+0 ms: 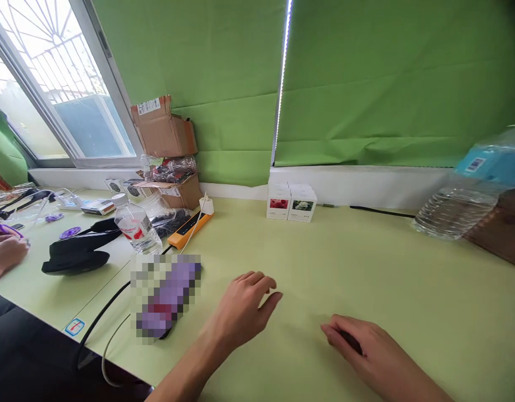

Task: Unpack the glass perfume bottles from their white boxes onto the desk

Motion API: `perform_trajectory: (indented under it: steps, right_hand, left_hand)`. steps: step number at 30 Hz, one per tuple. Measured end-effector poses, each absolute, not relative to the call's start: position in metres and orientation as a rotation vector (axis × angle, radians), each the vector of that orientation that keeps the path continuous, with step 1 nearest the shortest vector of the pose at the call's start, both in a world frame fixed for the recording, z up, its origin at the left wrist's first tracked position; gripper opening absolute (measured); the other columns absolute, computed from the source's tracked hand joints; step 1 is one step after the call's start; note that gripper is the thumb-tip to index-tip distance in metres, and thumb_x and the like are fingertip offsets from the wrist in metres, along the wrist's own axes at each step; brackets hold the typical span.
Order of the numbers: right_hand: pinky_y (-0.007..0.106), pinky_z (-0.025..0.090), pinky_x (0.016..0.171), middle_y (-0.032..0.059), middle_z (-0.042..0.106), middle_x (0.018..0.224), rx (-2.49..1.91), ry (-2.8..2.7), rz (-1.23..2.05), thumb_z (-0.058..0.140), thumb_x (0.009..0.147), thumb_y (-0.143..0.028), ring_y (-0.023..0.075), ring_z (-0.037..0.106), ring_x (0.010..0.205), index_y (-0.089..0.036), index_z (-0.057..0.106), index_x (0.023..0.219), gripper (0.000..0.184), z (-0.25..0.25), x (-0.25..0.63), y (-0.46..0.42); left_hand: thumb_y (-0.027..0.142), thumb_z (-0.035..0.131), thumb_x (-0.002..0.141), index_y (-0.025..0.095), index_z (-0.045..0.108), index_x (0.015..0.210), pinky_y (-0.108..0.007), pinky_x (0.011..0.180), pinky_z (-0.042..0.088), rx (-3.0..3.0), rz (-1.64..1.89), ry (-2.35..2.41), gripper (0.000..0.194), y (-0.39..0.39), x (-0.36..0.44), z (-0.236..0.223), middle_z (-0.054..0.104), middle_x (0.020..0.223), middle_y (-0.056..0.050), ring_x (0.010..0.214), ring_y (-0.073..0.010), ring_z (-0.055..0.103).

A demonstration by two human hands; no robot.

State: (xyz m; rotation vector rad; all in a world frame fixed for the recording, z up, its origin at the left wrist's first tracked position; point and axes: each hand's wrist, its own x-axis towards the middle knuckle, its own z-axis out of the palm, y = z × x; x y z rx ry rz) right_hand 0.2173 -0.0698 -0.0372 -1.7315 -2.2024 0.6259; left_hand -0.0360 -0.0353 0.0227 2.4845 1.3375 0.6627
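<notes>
The left hand [240, 312] and the right hand [357, 349] are low over the pale green surface [428, 301]. The left hand's fingers [259, 282] are loose and a bit curled, and they hold nothing. The right hand's fingers [336, 332] curl in, and a dark spot [350, 341] shows by them, but it is hard to tell if they grip anything.

A long purple thing [167, 296] lies on the surface near the left hand, too blurred to name. Its long side slants, with the low end near the person and the top end pointing away and right, toward an orange power strip [189, 230].

A clear water bottle [135, 224] stands just beside the purple thing's top end. Two white boxes [290, 202] sit by the wall. Another person's hand [6, 251] is at the far left edge.
</notes>
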Motion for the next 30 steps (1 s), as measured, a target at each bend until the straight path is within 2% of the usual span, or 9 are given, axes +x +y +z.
perform_trajectory:
  steps: [4, 10, 16, 22, 26, 30]
  right_hand:
    - [0.029, 0.034, 0.058, 0.0005, 0.058, 0.067, -1.727, -2.211, 0.614, 0.034, 0.095, -0.046, 0.0170, 0.054, 0.062, -0.022, 0.049, 0.069, 0.039, -0.037, 0.217, -0.072]
    - [0.028, 0.032, 0.054, -0.0004, 0.055, 0.062, -1.705, -2.198, 0.544, 0.037, 0.094, -0.043, 0.0156, 0.050, 0.057, -0.022, 0.046, 0.064, 0.038, -0.035, 0.215, -0.072]
    - [0.028, 0.031, 0.054, -0.0003, 0.054, 0.062, -1.688, -2.210, 0.508, 0.035, 0.095, -0.041, 0.0153, 0.050, 0.057, -0.021, 0.044, 0.064, 0.038, -0.032, 0.214, -0.072]
    - [0.027, 0.030, 0.053, -0.0003, 0.055, 0.062, -1.692, -2.206, 0.504, 0.034, 0.096, -0.041, 0.0152, 0.049, 0.058, -0.020, 0.044, 0.063, 0.040, -0.026, 0.211, -0.074]
    - [0.027, 0.030, 0.054, -0.0008, 0.054, 0.062, -1.720, -2.208, 0.509, 0.033, 0.096, -0.040, 0.0150, 0.048, 0.057, -0.020, 0.042, 0.063, 0.039, -0.022, 0.211, -0.075]
    - [0.027, 0.030, 0.054, -0.0007, 0.055, 0.063, -1.707, -2.188, 0.520, 0.033, 0.096, -0.038, 0.0148, 0.049, 0.057, -0.021, 0.042, 0.064, 0.037, -0.022, 0.211, -0.077]
  left_hand:
    - [0.030, 0.040, 0.095, 0.025, 0.058, 0.090, -0.027, 0.077, 0.045, 2.342, 0.856, 1.451, 0.019, -0.057, -0.071, 0.011, 0.065, 0.085, -0.001, 0.081, -0.0146, 0.059]
    - [0.030, 0.041, 0.095, 0.024, 0.058, 0.086, -0.028, 0.072, 0.044, 2.236, 0.867, 1.574, 0.020, -0.063, -0.089, -0.002, 0.063, 0.082, -0.001, 0.078, -0.0150, 0.057]
    - [0.031, 0.041, 0.094, 0.025, 0.059, 0.089, -0.026, 0.073, 0.042, 2.305, 0.799, 1.434, 0.020, -0.054, -0.067, 0.017, 0.065, 0.085, 0.000, 0.079, -0.0141, 0.058]
    - [0.036, 0.043, 0.091, 0.022, 0.061, 0.080, -0.022, 0.060, 0.038, 2.295, 0.594, 1.291, 0.025, -0.024, -0.034, 0.036, 0.063, 0.075, 0.002, 0.064, -0.0108, 0.052]
    - [0.043, 0.042, 0.090, 0.019, 0.059, 0.072, -0.021, 0.047, 0.031, 2.254, 0.482, 1.301, 0.034, 0.007, -0.010, 0.025, 0.056, 0.061, 0.004, 0.053, -0.0093, 0.043]
    - [0.039, 0.042, 0.090, 0.019, 0.059, 0.071, -0.021, 0.049, 0.030, 2.258, 0.467, 1.382, 0.033, 0.021, 0.003, 0.005, 0.058, 0.064, 0.002, 0.056, -0.0100, 0.046]
